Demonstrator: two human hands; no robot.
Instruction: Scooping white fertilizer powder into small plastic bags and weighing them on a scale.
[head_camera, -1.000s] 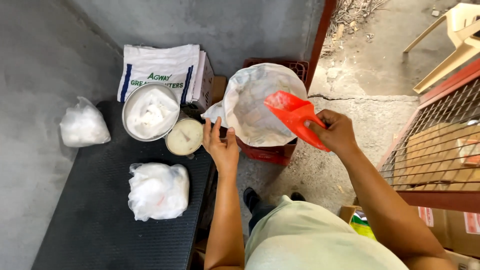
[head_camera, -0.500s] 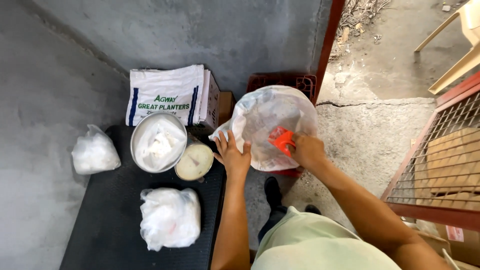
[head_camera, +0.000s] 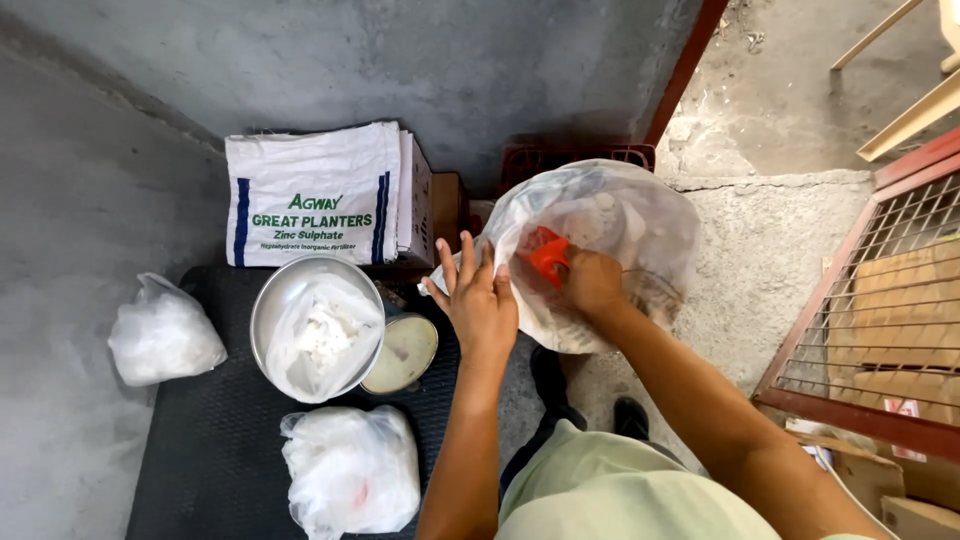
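The right hand (head_camera: 592, 283) grips a red scoop (head_camera: 548, 253) inside the big clear bag (head_camera: 640, 225) at centre frame; the left hand (head_camera: 480, 300), fingers spread, holds its rim.

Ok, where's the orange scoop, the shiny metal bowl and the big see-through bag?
orange scoop (head_camera: 547, 252), head view, on its orange body above the right hand.
metal bowl (head_camera: 268, 305), head view, on its bare left rim.
big clear bag (head_camera: 645, 215), head view, on its upper right side.
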